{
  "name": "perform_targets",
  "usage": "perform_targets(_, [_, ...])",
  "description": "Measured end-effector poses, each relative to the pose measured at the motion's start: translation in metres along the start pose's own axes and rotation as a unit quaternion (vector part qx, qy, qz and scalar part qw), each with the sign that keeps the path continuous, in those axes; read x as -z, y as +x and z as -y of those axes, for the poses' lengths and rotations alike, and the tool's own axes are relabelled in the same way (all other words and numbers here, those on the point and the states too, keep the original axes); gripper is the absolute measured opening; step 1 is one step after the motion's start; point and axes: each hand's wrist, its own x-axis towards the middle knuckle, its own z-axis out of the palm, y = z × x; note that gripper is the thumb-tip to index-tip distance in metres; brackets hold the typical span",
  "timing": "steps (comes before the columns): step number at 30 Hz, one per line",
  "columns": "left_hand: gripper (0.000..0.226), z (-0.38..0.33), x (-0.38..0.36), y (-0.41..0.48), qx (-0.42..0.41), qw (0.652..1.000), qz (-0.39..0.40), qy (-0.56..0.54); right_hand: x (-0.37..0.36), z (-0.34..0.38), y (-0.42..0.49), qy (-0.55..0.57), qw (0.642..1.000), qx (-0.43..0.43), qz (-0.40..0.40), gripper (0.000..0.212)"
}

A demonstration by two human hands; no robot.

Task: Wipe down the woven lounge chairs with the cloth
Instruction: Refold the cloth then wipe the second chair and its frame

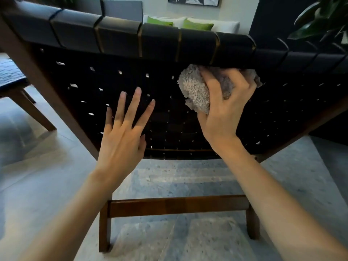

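Note:
A lounge chair (116,34) with black woven straps and a brown wooden frame fills the view, seen from behind its backrest. My right hand (224,110) grips a bunched grey fluffy cloth (195,89) and presses it against the woven back, just under the top rail at the right of centre. My left hand (124,134) has straight, spread fingers lying against the weave to the left of the cloth and lower down.
A wooden crossbar (177,205) and two rear legs stand on the speckled grey floor below. A second woven chair (11,76) shows at the left edge. A white sofa with green cushions (195,25) is behind, and plant leaves (320,17) hang at upper right.

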Motion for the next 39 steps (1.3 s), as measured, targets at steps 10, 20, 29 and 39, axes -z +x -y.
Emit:
perform_targets(10, [0.087,0.025,0.009,0.002,-0.035,0.999,0.000,0.005,-0.033,0.000,-0.055,0.037,0.999,-0.013,0.025,0.054])
perform_targets(20, [0.087,0.030,-0.003,-0.014,-0.056,0.998,0.016,-0.006,-0.053,-0.001,-0.209,-0.033,0.934,0.087,0.345,0.066])
perform_targets(29, [0.089,0.033,-0.020,-0.010,-0.043,0.998,0.035,-0.012,-0.014,0.012,-0.136,0.047,0.927,0.110,0.356,0.060])
perform_targets(39, [0.098,0.037,-0.031,-0.007,-0.030,0.999,0.005,-0.029,-0.009,0.047,0.011,0.018,0.987,0.162,-0.012,0.045])
